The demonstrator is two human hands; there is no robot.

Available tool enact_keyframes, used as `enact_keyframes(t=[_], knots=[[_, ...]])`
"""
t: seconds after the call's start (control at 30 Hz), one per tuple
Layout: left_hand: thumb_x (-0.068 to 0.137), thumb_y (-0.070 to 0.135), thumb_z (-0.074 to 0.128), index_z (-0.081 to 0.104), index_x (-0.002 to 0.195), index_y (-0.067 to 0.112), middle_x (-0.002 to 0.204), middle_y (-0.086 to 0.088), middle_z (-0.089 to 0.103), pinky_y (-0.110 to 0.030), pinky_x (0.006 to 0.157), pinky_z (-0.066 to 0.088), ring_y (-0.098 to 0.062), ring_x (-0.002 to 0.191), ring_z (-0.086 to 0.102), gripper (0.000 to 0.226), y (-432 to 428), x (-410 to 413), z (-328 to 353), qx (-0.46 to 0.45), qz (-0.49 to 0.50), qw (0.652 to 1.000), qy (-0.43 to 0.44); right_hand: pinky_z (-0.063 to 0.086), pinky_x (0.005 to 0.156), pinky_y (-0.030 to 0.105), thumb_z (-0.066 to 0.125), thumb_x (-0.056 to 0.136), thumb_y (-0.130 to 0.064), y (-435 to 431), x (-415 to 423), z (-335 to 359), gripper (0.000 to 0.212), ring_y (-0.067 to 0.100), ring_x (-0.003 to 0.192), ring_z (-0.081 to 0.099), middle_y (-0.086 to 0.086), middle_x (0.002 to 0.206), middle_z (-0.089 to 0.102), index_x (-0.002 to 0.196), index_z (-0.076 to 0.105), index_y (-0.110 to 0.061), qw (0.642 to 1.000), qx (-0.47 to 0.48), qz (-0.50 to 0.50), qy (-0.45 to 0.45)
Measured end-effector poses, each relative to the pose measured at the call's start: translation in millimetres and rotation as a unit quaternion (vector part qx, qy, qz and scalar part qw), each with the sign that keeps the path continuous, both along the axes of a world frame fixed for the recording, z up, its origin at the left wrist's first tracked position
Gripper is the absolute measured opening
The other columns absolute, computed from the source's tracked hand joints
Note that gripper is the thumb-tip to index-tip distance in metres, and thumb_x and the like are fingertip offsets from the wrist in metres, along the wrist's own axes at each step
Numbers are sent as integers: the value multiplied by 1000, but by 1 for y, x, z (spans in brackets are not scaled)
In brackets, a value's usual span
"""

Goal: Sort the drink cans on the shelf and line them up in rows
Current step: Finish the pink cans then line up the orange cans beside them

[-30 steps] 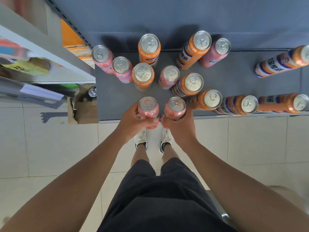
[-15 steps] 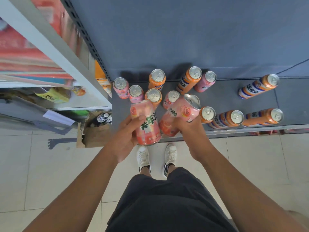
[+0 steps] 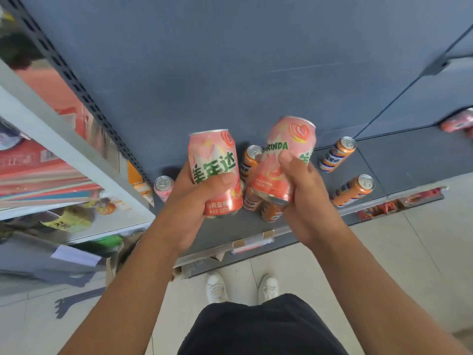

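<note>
Pink and peach-printed, a Mirinda can (image 3: pixel 215 165) is held upright in the left hand (image 3: pixel 194 203), fingers clamped round its lower half. A second Mirinda can (image 3: pixel 284 160) tilts rightward in the right hand (image 3: pixel 307 193), fingers wrapped round its base. Both cans are held above the dark grey shelf (image 3: pixel 399 162), close together but apart. Below, a slim pink can (image 3: pixel 163 185) stands near the shelf's left edge. Orange cans (image 3: pixel 271 213) cluster behind the hands toward the front edge, and two further orange cans (image 3: pixel 353 190) stand to the right with bare shelf around them.
</note>
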State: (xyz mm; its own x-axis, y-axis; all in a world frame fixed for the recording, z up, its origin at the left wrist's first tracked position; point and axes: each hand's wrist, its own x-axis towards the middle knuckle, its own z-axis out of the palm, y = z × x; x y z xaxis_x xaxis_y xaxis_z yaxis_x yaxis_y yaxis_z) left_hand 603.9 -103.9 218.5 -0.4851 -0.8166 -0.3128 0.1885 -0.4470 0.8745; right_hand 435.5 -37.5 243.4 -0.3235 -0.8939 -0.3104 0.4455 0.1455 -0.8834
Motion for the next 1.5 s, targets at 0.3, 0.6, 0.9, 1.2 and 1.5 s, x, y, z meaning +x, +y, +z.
enact_keyframes(t=[0.3,0.6,0.9,1.2,1.5], knots=[[55,39,82,58,123,16,102,-16,71,-43,58,55,-38,87,69,76,33,-92,73,-89,-65,994,-25,54,63,36,51,80,-51,57,-76,63,52,30,85,67,15,99,72,108,68,-11,994,-47,-31,-94],[49,39,80,65,112,23,97,-6,74,-45,69,60,-29,90,71,67,122,-240,104,-129,-116,985,-4,57,66,29,72,78,-34,172,-201,87,53,19,94,71,4,114,71,127,54,-25,980,-92,-174,23],[53,35,81,65,113,21,92,-2,75,-32,62,57,-18,80,72,64,212,-377,120,-142,-251,958,14,57,64,34,69,89,-22,283,-301,90,46,18,84,72,4,110,71,131,50,-26,945,-80,-313,48],[65,16,76,64,110,19,84,0,76,-28,52,55,-15,70,73,47,262,-485,119,-132,-372,919,15,58,65,34,70,89,-22,349,-374,83,46,22,91,72,7,113,70,130,49,-25,891,-66,-445,52],[63,27,78,67,106,29,90,2,76,-33,60,60,-14,76,73,45,267,-613,98,-126,-448,885,22,55,59,27,69,89,-23,367,-473,77,48,10,75,71,1,102,71,132,48,-21,851,-45,-517,82]])
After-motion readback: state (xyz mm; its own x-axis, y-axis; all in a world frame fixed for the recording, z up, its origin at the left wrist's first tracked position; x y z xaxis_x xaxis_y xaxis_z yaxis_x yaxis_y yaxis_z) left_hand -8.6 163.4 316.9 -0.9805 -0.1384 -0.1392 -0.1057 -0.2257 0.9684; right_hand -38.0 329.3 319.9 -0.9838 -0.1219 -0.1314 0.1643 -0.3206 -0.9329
